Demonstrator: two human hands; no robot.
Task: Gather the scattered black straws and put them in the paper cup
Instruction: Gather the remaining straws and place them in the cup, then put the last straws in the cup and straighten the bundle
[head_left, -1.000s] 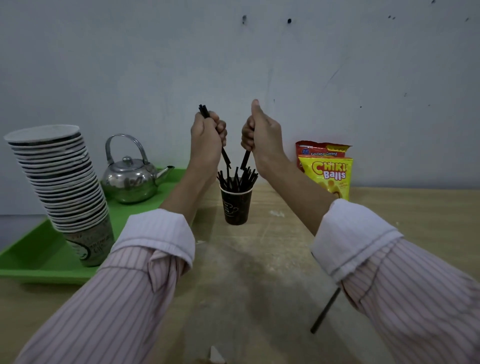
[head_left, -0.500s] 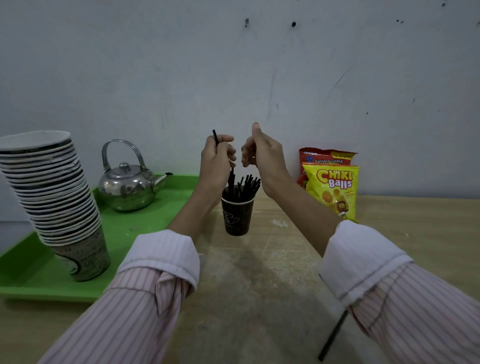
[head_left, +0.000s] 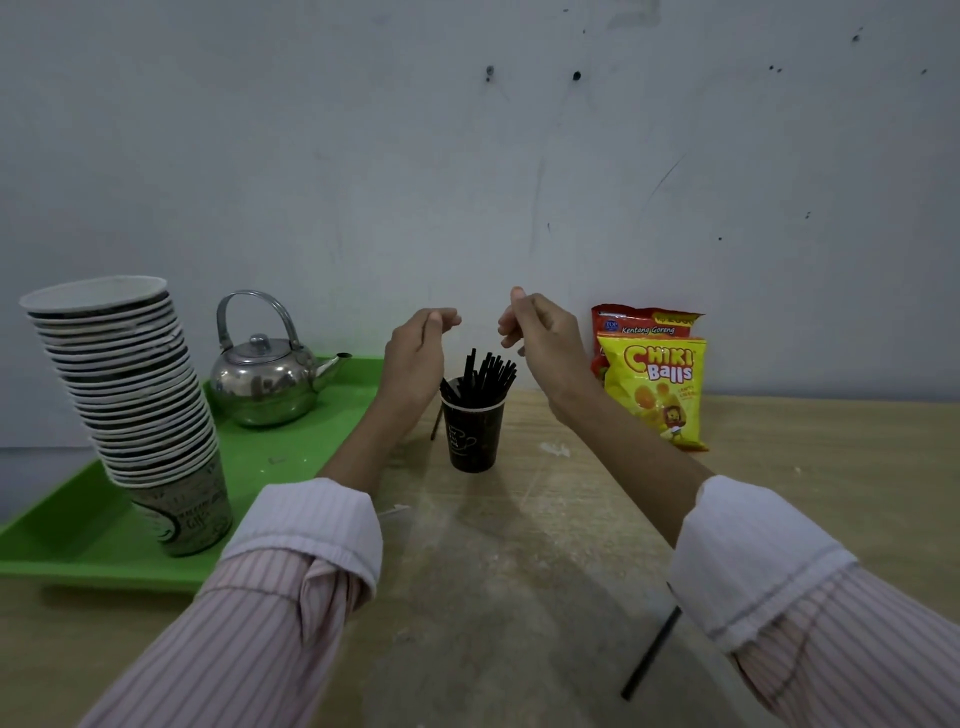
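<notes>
Both empty, left hand (head_left: 415, 358), right hand (head_left: 543, 340), fingers (head_left: 445, 317) loosely curled, tapered paper cup (head_left: 472, 441), thin black straws (head_left: 488, 371) bristling inside.

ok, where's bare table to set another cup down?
Bare: table right of the snack bags; table before the cup, between the sleeves, bar a straw by the right sleeve. Crowded: tray, with kettle and cup stack.

From my remote feed, the scuffed wooden table (head_left: 519, 561) carries a green tray (head_left: 291, 467) at its left, a black paper cup (head_left: 472, 441) mid-table with a black straw (head_left: 435, 425) just beside it, a Chiki Balls bag (head_left: 657, 395) standing in front of a red snack bag (head_left: 641, 318) by the wall, and a loose straw (head_left: 649, 657) near the front.
</notes>
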